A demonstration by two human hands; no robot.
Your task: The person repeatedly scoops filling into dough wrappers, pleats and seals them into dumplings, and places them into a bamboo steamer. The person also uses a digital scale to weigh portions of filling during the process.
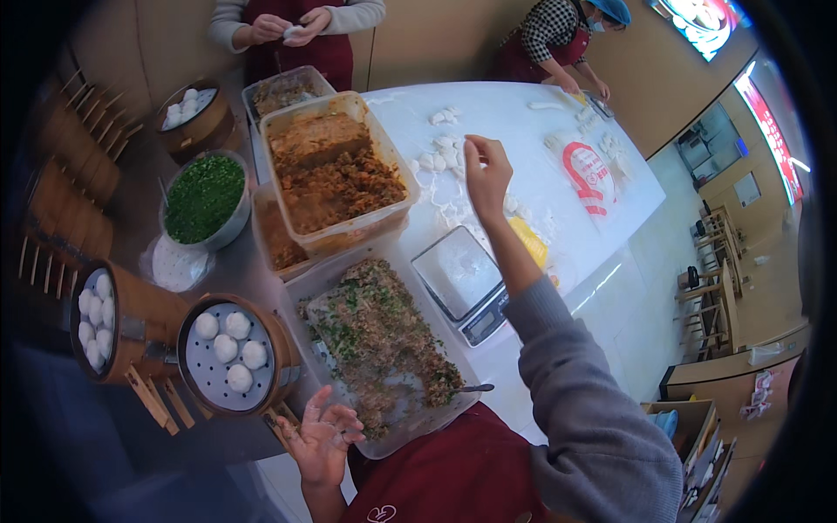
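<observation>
My left hand [322, 437] is palm up with its fingers apart, beside the near left corner of a plastic tub of meat and green filling [386, 327]; nothing lies on its palm. My right hand [489, 171] is raised over the floured white tabletop, close to several dough pieces [447, 151]; its fingers are bent, and what may be between them cannot be seen. A digital scale [461, 274] stands below my right forearm. Left of the tub, several white buns [226, 348] sit on the perforated liner of a bamboo steamer [286, 350]. A dark utensil handle [474, 388] rests over the tub's rim.
A tub of reddish-brown filling [333, 176] stands stacked beyond, beside a bowl of chopped greens [204, 199]. More steamers [152, 327] stand at left. One co-worker's hands [291, 29] shape dough at the far side; another co-worker [556, 46] works at the far end.
</observation>
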